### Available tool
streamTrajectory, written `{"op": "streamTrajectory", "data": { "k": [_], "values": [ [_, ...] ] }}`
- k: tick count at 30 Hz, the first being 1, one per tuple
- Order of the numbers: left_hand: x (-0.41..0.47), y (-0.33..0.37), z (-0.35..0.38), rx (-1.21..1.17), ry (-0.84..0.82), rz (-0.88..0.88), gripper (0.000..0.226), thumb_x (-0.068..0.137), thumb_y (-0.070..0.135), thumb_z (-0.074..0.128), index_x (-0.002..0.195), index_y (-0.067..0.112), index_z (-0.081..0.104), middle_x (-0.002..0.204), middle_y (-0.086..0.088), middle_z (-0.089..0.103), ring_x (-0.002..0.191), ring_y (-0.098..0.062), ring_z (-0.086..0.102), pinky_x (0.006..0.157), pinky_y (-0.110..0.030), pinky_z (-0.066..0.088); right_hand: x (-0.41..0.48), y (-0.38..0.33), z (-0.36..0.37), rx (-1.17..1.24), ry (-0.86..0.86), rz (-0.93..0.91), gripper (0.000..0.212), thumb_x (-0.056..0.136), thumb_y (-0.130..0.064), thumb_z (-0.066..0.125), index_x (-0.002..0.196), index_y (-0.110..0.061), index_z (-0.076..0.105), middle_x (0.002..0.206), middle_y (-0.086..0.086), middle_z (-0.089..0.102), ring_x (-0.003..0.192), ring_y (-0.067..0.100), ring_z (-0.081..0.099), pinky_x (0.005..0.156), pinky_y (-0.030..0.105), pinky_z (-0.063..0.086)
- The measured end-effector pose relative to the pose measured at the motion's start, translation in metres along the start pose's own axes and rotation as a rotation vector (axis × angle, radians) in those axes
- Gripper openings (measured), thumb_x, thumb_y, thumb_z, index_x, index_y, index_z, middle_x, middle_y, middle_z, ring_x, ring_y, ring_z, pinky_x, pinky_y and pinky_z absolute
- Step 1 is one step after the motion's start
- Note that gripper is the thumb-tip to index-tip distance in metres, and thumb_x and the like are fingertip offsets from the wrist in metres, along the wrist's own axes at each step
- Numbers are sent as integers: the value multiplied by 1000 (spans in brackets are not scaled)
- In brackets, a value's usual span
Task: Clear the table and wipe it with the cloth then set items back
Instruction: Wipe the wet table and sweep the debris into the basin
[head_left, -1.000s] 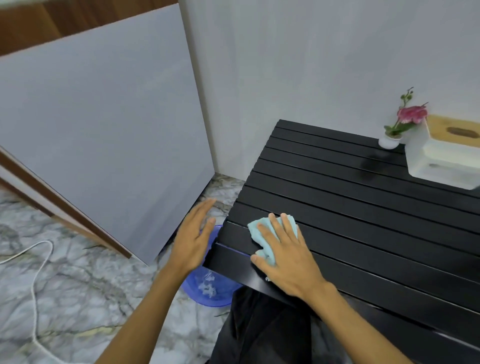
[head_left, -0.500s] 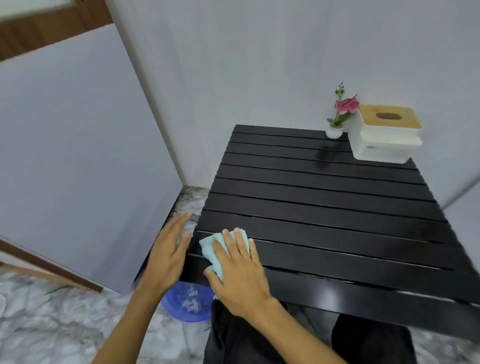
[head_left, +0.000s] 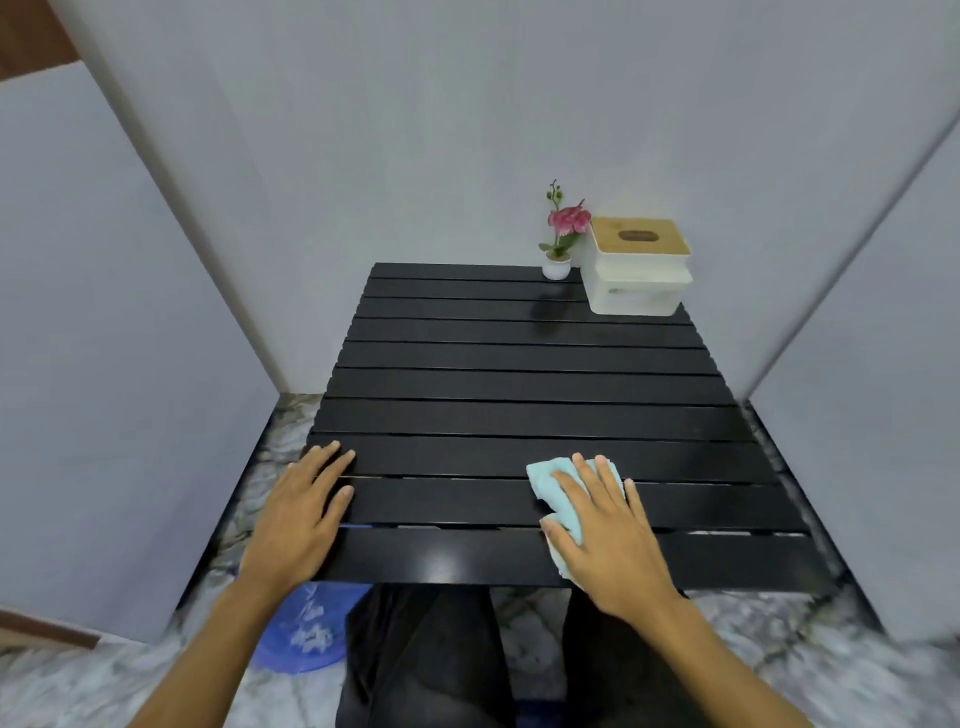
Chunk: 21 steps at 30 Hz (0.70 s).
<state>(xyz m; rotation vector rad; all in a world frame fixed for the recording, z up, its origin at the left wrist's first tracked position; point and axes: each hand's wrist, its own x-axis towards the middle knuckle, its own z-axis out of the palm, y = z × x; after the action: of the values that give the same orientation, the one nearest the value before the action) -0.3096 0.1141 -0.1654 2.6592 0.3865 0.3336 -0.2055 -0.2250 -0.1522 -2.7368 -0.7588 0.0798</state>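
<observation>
A black slatted table (head_left: 519, 384) fills the middle of the view. My right hand (head_left: 608, 530) lies flat with straight fingers on a light blue cloth (head_left: 545, 486), pressing it onto the table's near right part. My left hand (head_left: 301, 509) rests flat, fingers straight, on the table's near left corner. At the far right corner stand a white tissue box with a wooden lid (head_left: 636, 267) and a small white pot with a pink flower (head_left: 558, 249).
A blue plastic bin (head_left: 306, 634) sits on the marble floor below the table's near left corner. Grey walls close in on the left, back and right. My dark-trousered legs (head_left: 426, 654) show under the near edge.
My right hand has slid the cloth from the near left corner to the near right part of the table. My left hand moved from beside the edge onto the table top. The view swung right.
</observation>
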Motion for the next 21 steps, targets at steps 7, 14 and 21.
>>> {"op": "streamTrajectory", "data": {
  "k": [7,14,21],
  "values": [
    [0,1,-2,12,-3,1,63,91,54,26,139,20,49,149,-1,42,142,-19,31,115,-36,22,-13,70,-24,-8,4,61,65,89,-65,18,147,-37,21,160,-11,13,148,13,0,118,37,3],
    [-1,5,-3,12,-2,-11,63,91,55,25,140,22,48,150,0,41,142,-17,29,116,-39,23,-21,118,-43,34,-27,74,67,86,-69,18,146,-39,24,159,-13,15,148,10,0,119,39,5],
    [-1,9,-4,43,-9,-17,61,92,51,26,140,20,48,149,-2,42,142,-20,30,116,-37,21,-22,137,-49,71,-21,80,66,86,-69,23,145,-41,26,158,-13,18,148,10,3,119,42,8]
  ]
}}
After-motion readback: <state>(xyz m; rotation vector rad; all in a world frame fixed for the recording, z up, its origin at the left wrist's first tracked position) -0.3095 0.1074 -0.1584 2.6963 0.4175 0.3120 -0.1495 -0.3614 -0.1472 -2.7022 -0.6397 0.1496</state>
